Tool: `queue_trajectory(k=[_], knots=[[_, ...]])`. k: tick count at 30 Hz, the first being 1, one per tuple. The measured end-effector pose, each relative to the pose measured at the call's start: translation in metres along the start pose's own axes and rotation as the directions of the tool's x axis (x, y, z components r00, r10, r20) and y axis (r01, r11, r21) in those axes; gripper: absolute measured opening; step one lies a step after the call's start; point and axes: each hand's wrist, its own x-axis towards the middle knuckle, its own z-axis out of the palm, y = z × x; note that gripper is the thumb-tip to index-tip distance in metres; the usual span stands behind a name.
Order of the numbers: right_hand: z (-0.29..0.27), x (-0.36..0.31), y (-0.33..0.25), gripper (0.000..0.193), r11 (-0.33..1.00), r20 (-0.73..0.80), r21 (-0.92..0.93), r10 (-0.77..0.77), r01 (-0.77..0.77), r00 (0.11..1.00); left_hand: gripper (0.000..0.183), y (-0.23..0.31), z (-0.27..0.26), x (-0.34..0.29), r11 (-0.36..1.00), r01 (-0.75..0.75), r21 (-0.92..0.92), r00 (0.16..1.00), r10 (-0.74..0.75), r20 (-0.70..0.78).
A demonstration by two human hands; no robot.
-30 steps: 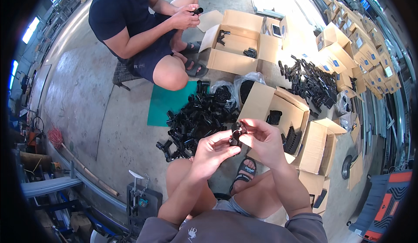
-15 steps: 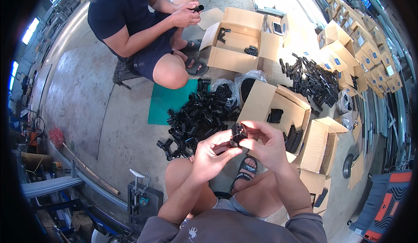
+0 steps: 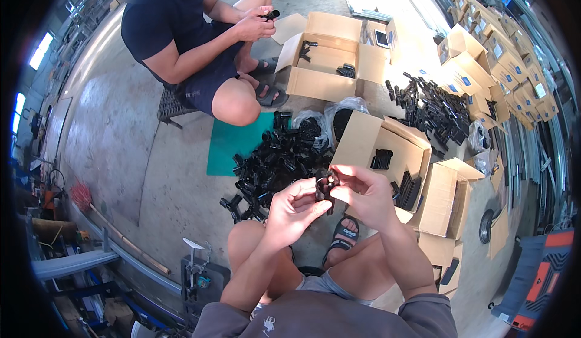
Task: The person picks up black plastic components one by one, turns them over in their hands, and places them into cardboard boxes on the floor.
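Over a bare concrete floor (image 3: 181, 180), seeing a big open carton (image 3: 358, 137) off to the right, flaps out. Next size down, spotting a loose heap of black fittings (image 3: 275, 171), and poking out from under its far left side, a patch of green sheet (image 3: 227, 150). Then got the left hand (image 3: 293, 214) and right hand (image 3: 363, 193) up close together, both pinching the same small piece between thumb and fingers. Last and smallest, that piece: a curved black fitting (image 3: 327, 188), held up in the air on the near side of the heap, seemingly with a rounded opening. Can't make out finer detail, too small and dark. Would guess light enough for a fingertip grip, stiff rather than soft, hard plastic or coated metal, can't tell which. Looks a bit shiny, so maybe slick on the curved faces. Probably not fragile, but worth going easy on thin edges. Best to take hold by the outer sides, one hand per side, thumbs nearest, keeping fingertips out of the opening
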Motion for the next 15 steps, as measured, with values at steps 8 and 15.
queue_trajectory(k=[8,15], knots=[[-0.015,0.004,0.009,0.034,0.991,-0.042,0.009,0.130,-0.130,0.991,0.038,-0.005,-0.004,0.003,0.977,0.194,-0.092,0.979,-0.198,-0.040],[-0.120,0.000,-0.011,0.031,0.983,-0.548,-0.059,-0.176,0.172,0.818,0.042,-0.064,-0.020,0.012,0.851,0.349,0.393,0.931,-0.269,-0.245]])
